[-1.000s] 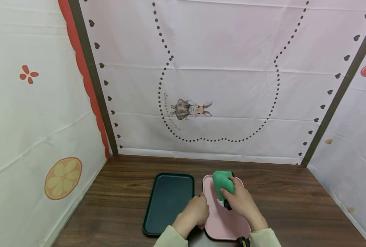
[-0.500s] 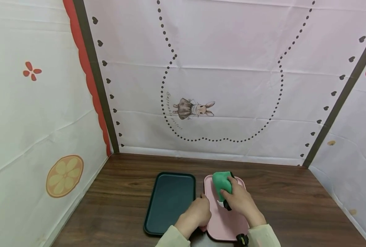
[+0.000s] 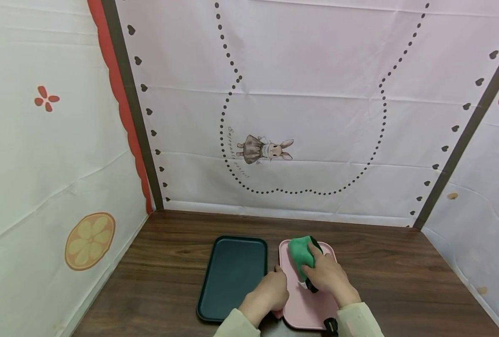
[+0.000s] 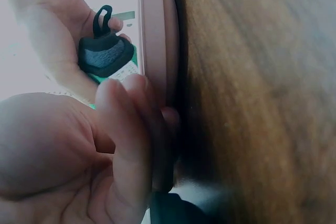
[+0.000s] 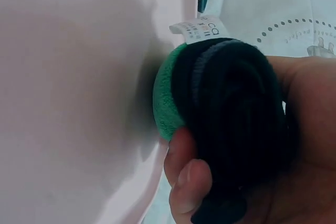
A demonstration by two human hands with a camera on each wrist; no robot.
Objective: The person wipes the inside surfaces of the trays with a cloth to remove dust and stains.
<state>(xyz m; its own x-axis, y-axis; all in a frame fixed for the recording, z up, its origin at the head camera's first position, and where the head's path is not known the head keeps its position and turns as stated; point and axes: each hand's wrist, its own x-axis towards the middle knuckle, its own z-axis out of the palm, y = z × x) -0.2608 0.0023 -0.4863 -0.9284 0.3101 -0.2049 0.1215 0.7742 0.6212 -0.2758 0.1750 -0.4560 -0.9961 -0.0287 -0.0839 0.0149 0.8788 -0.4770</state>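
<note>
On the right lies a pink tray (image 3: 306, 311). My left hand (image 3: 269, 291) grips its left rim with curled fingers; in the left wrist view, the fingertips (image 4: 113, 95) are at the rim, and part of the grip is hidden. My right hand (image 3: 327, 274) holds a green fuzzy cleaning pad (image 3: 301, 255) against the tray, with thumb and fingers curled around it. Its dark padded back (image 5: 231, 93) and white tag (image 5: 198, 29) show in the right wrist view. A black hanging loop (image 4: 103, 20) sticks out at one end.
Left of the hands a dark green tray (image 3: 232, 281) lies on the brown wooden table (image 3: 169, 262). White printed cloth walls (image 3: 300, 117) stand behind and at both sides. A black strap end (image 3: 330, 324) is by the right sleeve.
My right hand has slid the green pad slightly toward me over the pink tray. The left hand stays at the rim. The whole view has shifted a little.
</note>
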